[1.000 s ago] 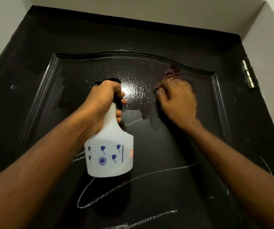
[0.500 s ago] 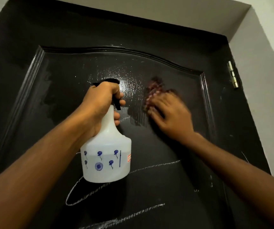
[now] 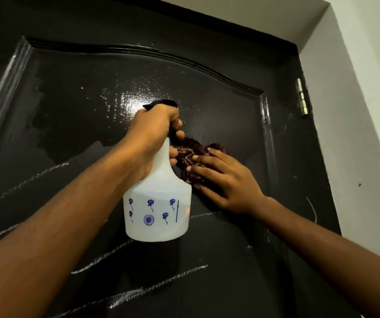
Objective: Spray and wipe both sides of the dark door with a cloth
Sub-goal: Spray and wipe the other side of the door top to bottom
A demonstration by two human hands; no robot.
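The dark door (image 3: pixel 74 106) fills the view, its raised panel glossy and wet with droplets near the top. My left hand (image 3: pixel 154 131) grips the neck and black trigger head of a white spray bottle (image 3: pixel 158 207) printed with blue flowers, held in front of the panel. Just right of the bottle, my right hand (image 3: pixel 228 180) presses a dark red patterned cloth (image 3: pixel 189 157) flat against the panel with its fingers spread and straight. Part of the cloth is hidden under that hand and behind the bottle.
White chalk scribbles (image 3: pixel 138 292) cross the lower half of the door. A brass hinge (image 3: pixel 301 97) sits on the door's right edge, against the white wall (image 3: pixel 368 111) and frame recess.
My right hand has swept the cloth down and to the left, from the upper right of the panel to beside the bottle. The left hand holds the bottle as before; the view shifted.
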